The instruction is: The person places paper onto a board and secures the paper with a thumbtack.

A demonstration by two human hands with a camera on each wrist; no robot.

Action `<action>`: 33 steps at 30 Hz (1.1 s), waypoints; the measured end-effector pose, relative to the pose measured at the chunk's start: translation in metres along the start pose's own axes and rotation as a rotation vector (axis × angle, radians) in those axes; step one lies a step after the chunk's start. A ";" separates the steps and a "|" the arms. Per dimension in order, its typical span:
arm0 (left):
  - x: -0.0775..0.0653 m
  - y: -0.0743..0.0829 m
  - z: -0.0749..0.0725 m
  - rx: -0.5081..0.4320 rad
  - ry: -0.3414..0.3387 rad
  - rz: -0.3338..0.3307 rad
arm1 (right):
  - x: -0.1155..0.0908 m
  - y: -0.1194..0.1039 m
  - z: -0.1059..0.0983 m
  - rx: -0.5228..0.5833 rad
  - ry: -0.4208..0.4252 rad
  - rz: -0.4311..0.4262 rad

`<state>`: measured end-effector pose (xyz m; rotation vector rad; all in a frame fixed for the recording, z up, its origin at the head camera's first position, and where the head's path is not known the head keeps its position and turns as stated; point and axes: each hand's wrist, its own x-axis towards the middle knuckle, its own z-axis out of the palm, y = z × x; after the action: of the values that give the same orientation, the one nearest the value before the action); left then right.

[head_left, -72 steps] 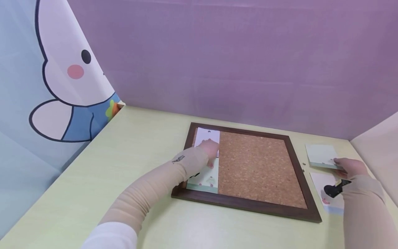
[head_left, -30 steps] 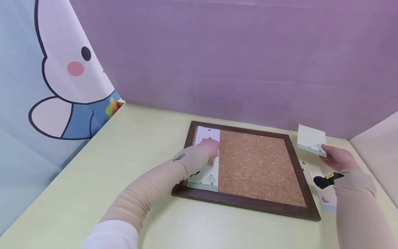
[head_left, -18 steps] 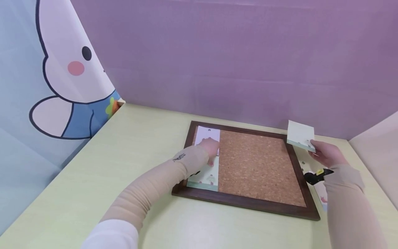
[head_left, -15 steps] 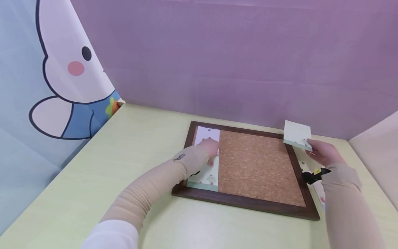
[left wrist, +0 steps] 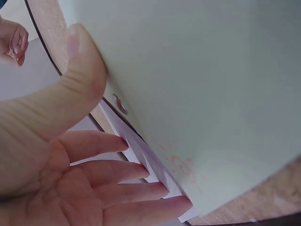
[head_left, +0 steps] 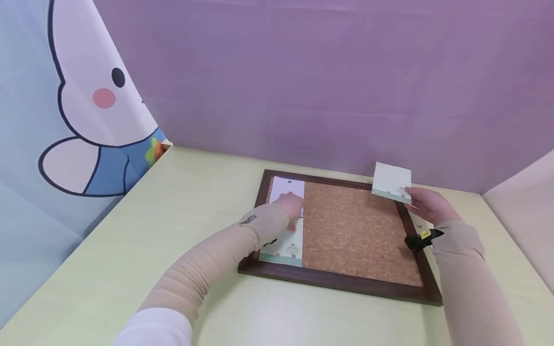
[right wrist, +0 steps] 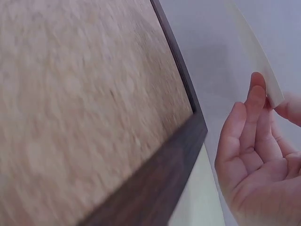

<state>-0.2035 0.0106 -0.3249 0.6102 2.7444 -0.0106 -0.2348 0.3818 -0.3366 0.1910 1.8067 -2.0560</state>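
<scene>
My left hand [head_left: 293, 207] rests on two cards at the left side of a framed corkboard [head_left: 350, 230]. Its fingers lie extended on the lilac upper card [head_left: 283, 185]; its thumb touches the lower card [head_left: 281, 254], which has a green bottom strip. In the left wrist view, a small metal pin [left wrist: 120, 104] sits at the lower card's edge beside the thumb. My right hand [head_left: 433, 205] pinches a white card [head_left: 391, 180] with a green bottom strip by its corner, thumb against fingertips. That card is tilted above the board's far right corner, apart from it.
A dark wooden frame [head_left: 342, 281] borders the corkboard on a pale yellow table [head_left: 207, 192]. One small metal piece [head_left: 420, 225] lies right of the frame. A purple cloth [head_left: 277, 86] hangs behind, and a blue rabbit-print cloth [head_left: 26, 144] at left.
My right hand has lifted the white card off the table at right and carried it left to the board's far right corner. The left hand has stayed in place.
</scene>
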 end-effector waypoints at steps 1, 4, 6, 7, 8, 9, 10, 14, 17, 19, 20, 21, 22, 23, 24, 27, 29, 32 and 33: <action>0.000 0.000 0.000 0.000 0.001 0.001 | 0.002 0.000 0.002 -0.011 -0.005 -0.001; 0.001 -0.001 0.000 0.015 -0.001 0.008 | 0.007 0.002 0.008 -0.035 -0.034 -0.007; 0.001 -0.001 0.000 0.028 0.000 0.012 | 0.010 0.004 0.011 -0.038 -0.057 -0.008; 0.002 -0.002 0.001 0.036 -0.002 0.015 | 0.012 0.005 0.012 -0.047 -0.065 -0.009; 0.003 -0.002 0.001 0.043 -0.003 0.016 | 0.013 0.006 0.014 -0.056 -0.072 -0.010; 0.003 -0.002 0.001 0.046 -0.003 0.017 | 0.014 0.007 0.015 -0.060 -0.077 -0.011; 0.003 -0.002 0.001 0.051 -0.001 0.016 | 0.015 0.008 0.016 -0.075 -0.080 -0.011; 0.004 -0.002 0.000 0.057 -0.003 0.019 | 0.018 0.009 0.021 -0.139 -0.066 -0.006; 0.004 -0.002 0.000 0.050 -0.002 0.019 | 0.020 0.009 0.026 -0.171 -0.060 -0.004; 0.004 -0.002 -0.001 0.046 0.002 0.017 | 0.022 0.009 0.029 -0.161 -0.057 -0.001; 0.004 -0.003 -0.001 0.041 0.003 0.015 | 0.023 0.009 0.031 -0.147 -0.057 -0.001; 0.005 -0.003 -0.001 0.039 0.001 0.015 | 0.024 0.009 0.034 -0.138 -0.060 -0.001; 0.005 -0.003 -0.001 0.037 0.003 0.013 | 0.026 0.010 0.036 -0.120 -0.060 -0.001; 0.004 -0.003 -0.001 0.035 0.002 0.013 | 0.027 0.011 0.038 -0.110 -0.063 -0.002; 0.004 -0.003 -0.001 0.038 0.002 0.013 | 0.028 0.011 0.040 -0.099 -0.060 -0.001; 0.004 -0.002 -0.001 0.047 -0.001 0.016 | 0.032 0.014 0.048 -0.146 -0.070 -0.011; 0.003 -0.003 -0.001 0.052 0.001 0.017 | 0.035 0.016 0.053 -0.193 -0.081 -0.019; 0.002 -0.003 -0.001 0.052 0.003 0.017 | 0.038 0.018 0.060 -0.238 -0.095 -0.016; 0.002 -0.003 -0.001 0.051 0.005 0.017 | 0.039 0.019 0.063 -0.265 -0.102 -0.014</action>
<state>-0.2067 0.0090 -0.3248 0.6482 2.7512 -0.0755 -0.2538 0.3112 -0.3577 -0.0017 1.9963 -1.7772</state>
